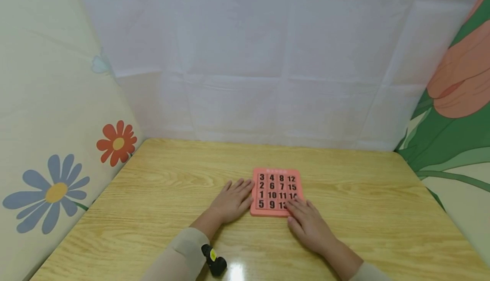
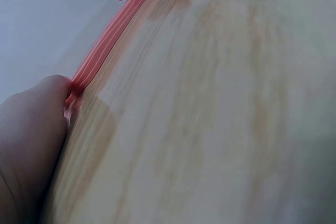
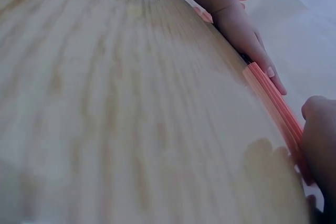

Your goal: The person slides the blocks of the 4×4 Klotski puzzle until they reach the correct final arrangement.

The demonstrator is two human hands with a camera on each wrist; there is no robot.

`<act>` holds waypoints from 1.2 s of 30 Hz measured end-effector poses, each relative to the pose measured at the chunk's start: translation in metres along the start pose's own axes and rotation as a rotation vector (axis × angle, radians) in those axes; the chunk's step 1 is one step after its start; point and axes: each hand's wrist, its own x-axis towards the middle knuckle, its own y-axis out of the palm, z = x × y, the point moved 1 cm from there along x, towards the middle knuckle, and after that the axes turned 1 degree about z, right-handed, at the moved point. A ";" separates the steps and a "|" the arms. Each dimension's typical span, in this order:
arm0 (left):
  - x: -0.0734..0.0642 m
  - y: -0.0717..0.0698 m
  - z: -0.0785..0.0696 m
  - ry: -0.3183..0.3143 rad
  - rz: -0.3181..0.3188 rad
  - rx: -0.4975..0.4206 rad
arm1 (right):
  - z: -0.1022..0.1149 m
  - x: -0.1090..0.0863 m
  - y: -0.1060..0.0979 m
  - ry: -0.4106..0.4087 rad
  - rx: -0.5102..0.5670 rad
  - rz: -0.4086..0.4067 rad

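Observation:
A pink number slide puzzle (image 1: pixel 272 191) with black numerals lies flat on the wooden table. My left hand (image 1: pixel 231 202) rests along its left edge, palm down, fingers extended and touching the frame. With its fingertips, my right hand (image 1: pixel 311 228) touches the tiles at the lower right corner, partly covering the 14 and 13; whatever lies in the corner itself is hidden. In the left wrist view the puzzle's pink side (image 2: pixel 113 40) shows beside the left hand (image 2: pixel 31 135). The right wrist view catches that side (image 3: pixel 275 100) between both hands.
The wood-grain table (image 1: pixel 160 170) spreads around the puzzle. A white cloth (image 1: pixel 237 60) hangs behind it, with flower-printed panels at the left (image 1: pixel 55 194) and right (image 1: pixel 459 72). A black device (image 1: pixel 214 262) is worn at the left wrist's sleeve.

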 end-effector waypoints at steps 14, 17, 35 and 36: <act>-0.002 -0.003 -0.001 0.003 0.005 -0.019 | -0.015 0.018 -0.001 0.016 -0.028 -0.099; -0.002 -0.003 -0.001 0.006 0.001 -0.029 | -0.016 0.021 0.000 0.012 -0.026 -0.110; -0.001 -0.003 -0.003 -0.003 0.001 -0.019 | -0.014 0.017 -0.003 0.073 -0.020 -0.006; -0.001 -0.003 -0.003 -0.002 0.001 -0.018 | -0.014 0.016 -0.003 0.073 -0.019 -0.002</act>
